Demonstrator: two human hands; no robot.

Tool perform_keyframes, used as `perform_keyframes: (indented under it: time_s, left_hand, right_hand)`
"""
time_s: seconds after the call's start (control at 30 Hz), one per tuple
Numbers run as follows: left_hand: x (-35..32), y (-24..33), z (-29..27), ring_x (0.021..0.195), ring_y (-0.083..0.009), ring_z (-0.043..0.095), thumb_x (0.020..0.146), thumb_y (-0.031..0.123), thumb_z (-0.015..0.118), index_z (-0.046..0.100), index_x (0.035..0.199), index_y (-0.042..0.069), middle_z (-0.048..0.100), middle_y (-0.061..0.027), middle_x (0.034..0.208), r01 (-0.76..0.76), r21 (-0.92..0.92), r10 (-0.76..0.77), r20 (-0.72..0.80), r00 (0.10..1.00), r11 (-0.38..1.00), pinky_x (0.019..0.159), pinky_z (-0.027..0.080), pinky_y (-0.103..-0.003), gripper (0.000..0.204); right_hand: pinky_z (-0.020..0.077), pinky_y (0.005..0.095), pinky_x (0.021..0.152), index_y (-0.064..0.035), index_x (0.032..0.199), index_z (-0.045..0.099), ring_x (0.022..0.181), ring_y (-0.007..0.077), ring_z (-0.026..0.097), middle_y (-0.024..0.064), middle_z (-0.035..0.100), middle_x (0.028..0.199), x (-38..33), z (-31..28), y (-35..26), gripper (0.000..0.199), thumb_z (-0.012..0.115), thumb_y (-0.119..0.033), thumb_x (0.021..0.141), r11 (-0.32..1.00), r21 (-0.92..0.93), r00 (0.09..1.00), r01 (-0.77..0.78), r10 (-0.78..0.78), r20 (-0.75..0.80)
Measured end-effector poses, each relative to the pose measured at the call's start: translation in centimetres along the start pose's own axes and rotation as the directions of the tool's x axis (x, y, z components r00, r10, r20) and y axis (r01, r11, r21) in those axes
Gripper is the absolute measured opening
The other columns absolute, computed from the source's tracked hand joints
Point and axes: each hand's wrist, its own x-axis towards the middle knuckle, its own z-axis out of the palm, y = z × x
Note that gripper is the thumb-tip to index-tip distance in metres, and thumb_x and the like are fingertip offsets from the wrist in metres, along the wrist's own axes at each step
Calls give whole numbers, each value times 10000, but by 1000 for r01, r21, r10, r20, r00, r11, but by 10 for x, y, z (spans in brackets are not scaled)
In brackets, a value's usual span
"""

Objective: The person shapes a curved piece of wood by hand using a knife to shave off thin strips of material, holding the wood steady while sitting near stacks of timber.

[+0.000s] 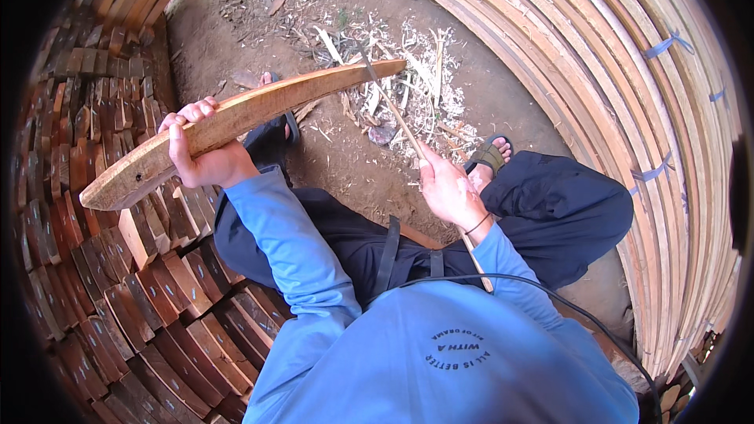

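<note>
My left hand (216,165) is wrapped round the wide end of a long wooden plank (275,102), which tapers to a thin tip at the upper right. The plank is held up and slanted, its far end above the ground. In my right hand (452,192) is a long-handled knife (402,122). Its thin wooden handle runs back along my right forearm. The narrow dark blade crosses the plank close to the tapered tip and seems to touch it. My right fingers are closed round the handle.
Pale wood shavings (428,71) litter the dirt floor (345,149) beyond my feet. Stacked wooden blocks (169,298) fill the left side. Long bundled strips (597,71) curve along the right, tied with blue bands. A black cable (542,289) crosses my right sleeve.
</note>
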Motion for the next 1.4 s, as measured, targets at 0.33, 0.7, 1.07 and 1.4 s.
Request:
perform_keyframes:
  time_s: [0.33,0.7,1.07,1.4]
  left_hand:
    - [-2,0,-4,718,-213,541,851,277,603,533,856,99,531,-75,747,3,-8,-3,-4,1000,1000,782,459,-409,191]
    - [-2,1,15,708,-207,530,848,263,599,532,836,108,520,-69,723,11,38,-9,-42,999,999,777,449,-408,170]
    - [-2,-3,13,720,-209,531,837,278,613,531,844,104,520,-65,729,7,33,-6,-38,999,999,792,448,-415,192]
    - [-4,-2,8,716,-214,539,836,291,611,541,842,103,529,-62,736,-6,47,9,-68,998,999,804,455,-425,201]
  right_hand:
    - [544,504,717,8,1436,459,717,417,693,297,653,772,6,5,12,468,457,-150,996,999,-2,999,45,-46,-30]
    - [556,483,653,45,1413,467,609,402,675,274,635,663,8,7,3,458,465,-95,977,990,-47,986,133,-137,-95]
    - [527,492,685,-50,1438,492,729,421,682,277,648,778,-16,-9,11,449,469,-186,1010,999,28,1000,-21,21,0]
    - [518,473,766,-58,1445,488,811,415,684,280,664,882,17,-9,11,453,425,-189,1016,997,64,1000,30,-30,5]
